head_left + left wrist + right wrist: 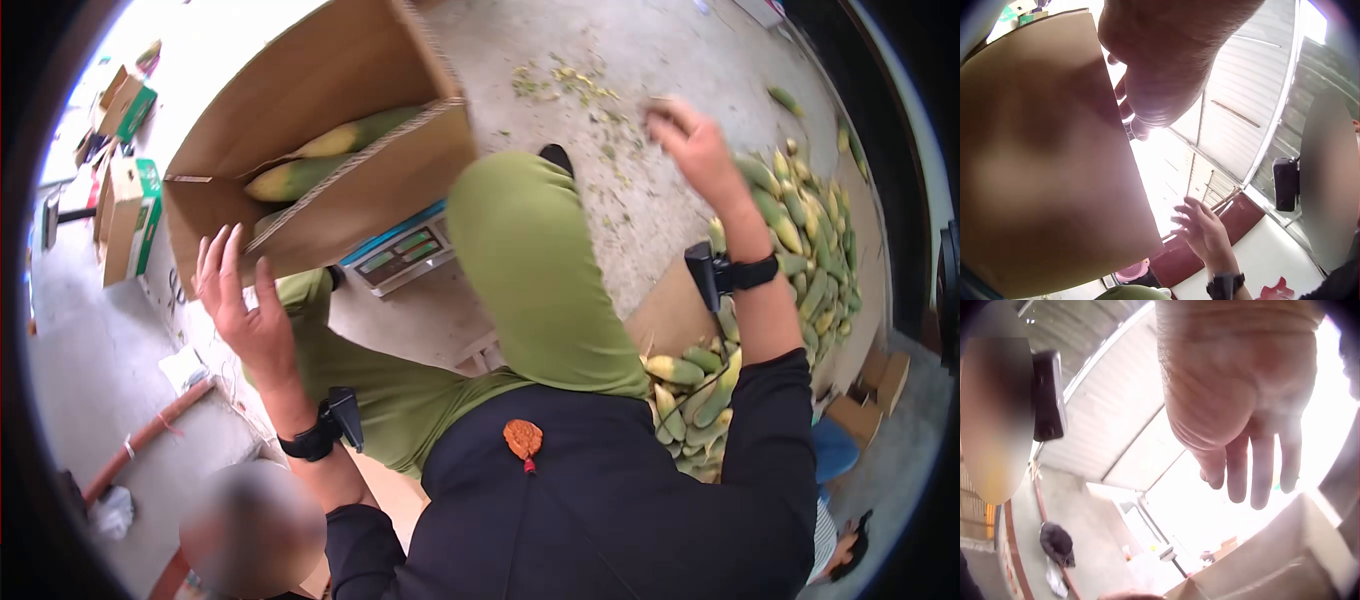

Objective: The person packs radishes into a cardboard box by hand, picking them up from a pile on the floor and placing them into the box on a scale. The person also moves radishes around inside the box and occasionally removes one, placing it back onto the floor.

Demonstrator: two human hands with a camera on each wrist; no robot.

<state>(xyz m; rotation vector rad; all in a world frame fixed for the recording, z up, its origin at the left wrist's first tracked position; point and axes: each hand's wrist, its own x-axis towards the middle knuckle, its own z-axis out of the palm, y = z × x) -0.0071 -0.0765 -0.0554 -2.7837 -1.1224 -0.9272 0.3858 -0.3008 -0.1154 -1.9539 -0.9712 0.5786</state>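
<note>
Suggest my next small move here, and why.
I'd probably bring your right grip to the vegetable pile and pick one up: it holds nothing, and the open carton seems to have room above the vegetables inside.

Left, green-and-white carton; nearer, reddish pipe, plastic bag by its near end; right, brown box; far, scraps on floor.
</note>
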